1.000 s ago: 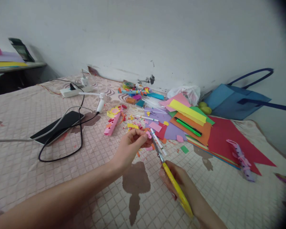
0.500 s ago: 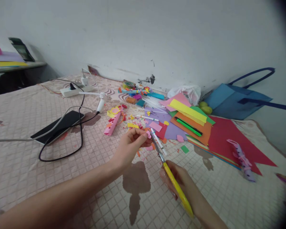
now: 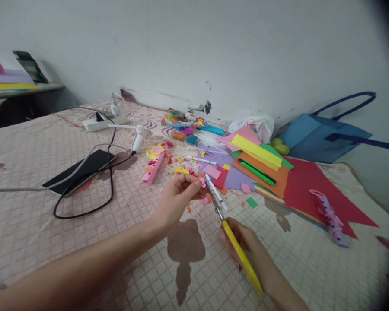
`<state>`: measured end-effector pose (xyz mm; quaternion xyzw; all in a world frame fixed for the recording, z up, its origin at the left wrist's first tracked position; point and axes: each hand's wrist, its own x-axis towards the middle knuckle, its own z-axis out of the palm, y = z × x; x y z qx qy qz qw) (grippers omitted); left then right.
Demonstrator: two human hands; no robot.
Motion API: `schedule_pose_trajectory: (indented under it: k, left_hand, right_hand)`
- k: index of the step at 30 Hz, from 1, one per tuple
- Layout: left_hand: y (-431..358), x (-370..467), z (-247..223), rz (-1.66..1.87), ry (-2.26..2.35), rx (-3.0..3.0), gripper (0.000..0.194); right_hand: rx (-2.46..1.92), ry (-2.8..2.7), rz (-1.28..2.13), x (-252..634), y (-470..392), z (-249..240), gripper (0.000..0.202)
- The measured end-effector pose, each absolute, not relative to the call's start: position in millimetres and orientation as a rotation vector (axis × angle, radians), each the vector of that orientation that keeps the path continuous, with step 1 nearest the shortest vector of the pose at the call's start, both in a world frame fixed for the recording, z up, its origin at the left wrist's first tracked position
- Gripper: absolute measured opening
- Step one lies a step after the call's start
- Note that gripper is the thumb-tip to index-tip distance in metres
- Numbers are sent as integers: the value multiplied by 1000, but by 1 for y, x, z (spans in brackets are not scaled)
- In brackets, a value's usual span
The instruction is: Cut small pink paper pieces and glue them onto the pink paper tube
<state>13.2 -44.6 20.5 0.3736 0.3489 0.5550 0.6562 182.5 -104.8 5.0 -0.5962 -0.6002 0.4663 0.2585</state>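
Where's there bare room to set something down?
Bare tablecloth shows between the black cable's loop and the left forearm, and from the right hand rightward to the purple roll. It's crowded around and beyond the tips of the scissors: a white marker, paper scraps and a purple sheet lie close together.

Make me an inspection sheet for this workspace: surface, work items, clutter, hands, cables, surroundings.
Surface: pale checked cloth with brown patches.
Work items: small pink paper-like piece; yellow-handled metal scissors.
Clutter: multicoloured small scraps; rolled pink paper-like tube; green-and-black pen on an orange sheet.
Hands: left hand pinches the pink piece; right hand holds the scissors, blades beside it, contact unclear.
Cables: black cable looped and grey cable, both crossing a flat black device.
Surroundings: white wall, dark-marked; blue bag with dark-blue handles.
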Motion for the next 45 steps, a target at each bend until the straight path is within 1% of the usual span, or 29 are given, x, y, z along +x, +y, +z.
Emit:
schedule_pose_trajectory:
  k: [4,14,20,38,45]
  left_hand:
    - [-45,13,20,1252,776,858,16]
    - [-43,13,20,1248,779,836,16]
    - [-42,11,20,1243,784,854,17]
    - [-30,0,22,1088,689,951,16]
    - [-24,-7,24,1017,647,1047,16]
  right_hand:
    - [-1603,-1634,1270,182,-105,6,33]
    - [-1632,-1649,1306,184,-105,0,26]
    - [-1649,-1670,1265,184,-105,3,28]
    - [-1668,-1704,1228,190,-105,4,26]
    - [-1671,-1741,1215,194,-106,3,21]
